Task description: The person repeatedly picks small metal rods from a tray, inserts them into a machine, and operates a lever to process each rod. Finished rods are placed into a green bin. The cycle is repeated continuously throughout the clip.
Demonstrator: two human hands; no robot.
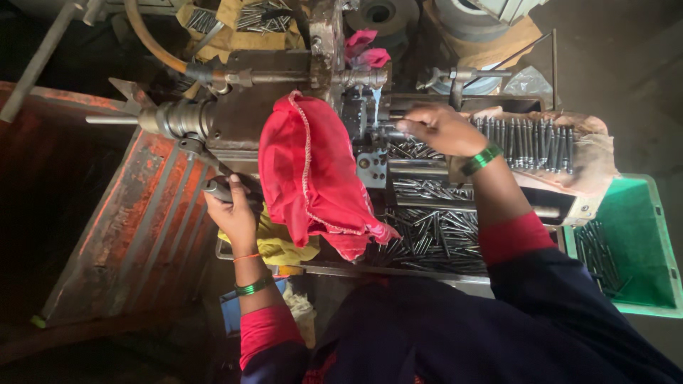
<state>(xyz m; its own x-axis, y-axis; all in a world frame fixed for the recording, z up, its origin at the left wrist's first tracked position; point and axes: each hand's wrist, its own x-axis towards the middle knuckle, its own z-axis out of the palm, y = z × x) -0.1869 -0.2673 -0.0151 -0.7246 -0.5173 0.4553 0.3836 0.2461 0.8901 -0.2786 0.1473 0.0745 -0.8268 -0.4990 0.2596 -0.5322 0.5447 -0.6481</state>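
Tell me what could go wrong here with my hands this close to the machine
1. The red cloth hangs loosely over the machine beside the spindle; it might catch in moving parts.
2. Your right hand works close to the tooling, and the green bangle on that wrist could snag.
3. Your left hand has its grip on the lever handle; a slip could bring the tooling onto your right fingers.
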